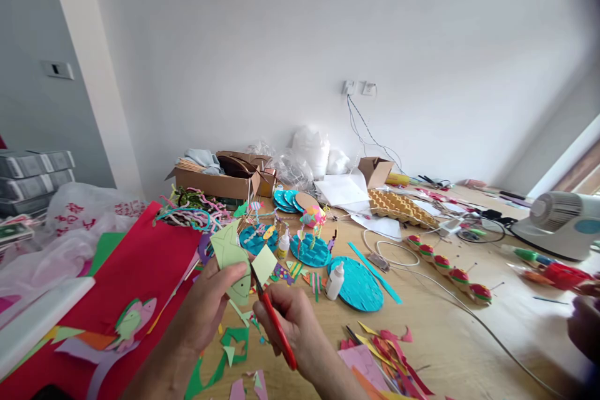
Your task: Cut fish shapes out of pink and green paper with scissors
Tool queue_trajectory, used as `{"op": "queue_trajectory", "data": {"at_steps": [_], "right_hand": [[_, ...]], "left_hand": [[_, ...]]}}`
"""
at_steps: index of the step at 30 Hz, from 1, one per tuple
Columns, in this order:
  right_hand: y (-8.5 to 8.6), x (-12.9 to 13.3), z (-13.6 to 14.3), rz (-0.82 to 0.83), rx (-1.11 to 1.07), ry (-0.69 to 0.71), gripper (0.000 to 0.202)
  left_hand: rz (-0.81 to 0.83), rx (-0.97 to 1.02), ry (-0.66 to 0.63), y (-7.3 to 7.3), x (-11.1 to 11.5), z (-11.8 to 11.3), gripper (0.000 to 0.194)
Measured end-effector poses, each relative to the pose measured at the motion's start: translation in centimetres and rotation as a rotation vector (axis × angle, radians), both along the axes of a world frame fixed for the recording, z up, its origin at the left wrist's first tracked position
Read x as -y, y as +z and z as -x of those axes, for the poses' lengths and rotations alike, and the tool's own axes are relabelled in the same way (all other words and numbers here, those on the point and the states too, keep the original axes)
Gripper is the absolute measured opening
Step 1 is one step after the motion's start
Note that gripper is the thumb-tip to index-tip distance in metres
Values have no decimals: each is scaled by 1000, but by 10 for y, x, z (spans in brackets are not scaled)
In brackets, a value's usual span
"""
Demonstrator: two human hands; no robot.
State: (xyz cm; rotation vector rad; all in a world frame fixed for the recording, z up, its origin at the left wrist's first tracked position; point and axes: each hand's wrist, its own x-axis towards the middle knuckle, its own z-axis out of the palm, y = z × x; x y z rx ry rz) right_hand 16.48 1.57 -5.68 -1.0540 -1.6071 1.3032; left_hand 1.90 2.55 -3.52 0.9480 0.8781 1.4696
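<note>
My left hand [210, 294] is closed on a light green paper [228, 250] with drawn lines, held upright over the table. Wrapped round the red handles of the scissors [276, 325] is my right hand [293, 319]. The scissor blades point up and away, against the right side of the green paper. A pale green flap [264, 264] stands out beside the blades. Beneath my hands lie dark green paper scraps [213, 375]. Cut fish shapes [133, 322] lie on red paper [154, 256] at the left.
Glue bottles [335, 281] stand beside blue painted discs [357, 284]. Cardboard boxes [213, 182] and an egg tray [400, 206] sit behind. Coloured scraps [389, 356], a cable, red-and-green egg-tray pieces [441, 264] and a white fan [557, 219] are right. Another person's hand [584, 322] shows at the right edge.
</note>
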Motion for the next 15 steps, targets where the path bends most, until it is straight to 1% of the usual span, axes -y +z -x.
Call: {"op": "queue_trajectory", "data": {"at_steps": [2,4,6,10,15], "right_hand": [[1,0,0,-13,13,-12,42],[1,0,0,-8,15,-15,43],[1,0,1,17,9,-4,42],[1,1,1,84,-22,21,41],[0,2,2,78,-42,30,42]], "left_hand": [[-23,10,-10,-1,-1,0,34],[-55,-7,7,-4,-2,1,34],[-75,-50,43,-8,-4,3,31],[-83,-94,54,-15,-6,7,28],[-77,-86,24,-12,-3,5,23]]}}
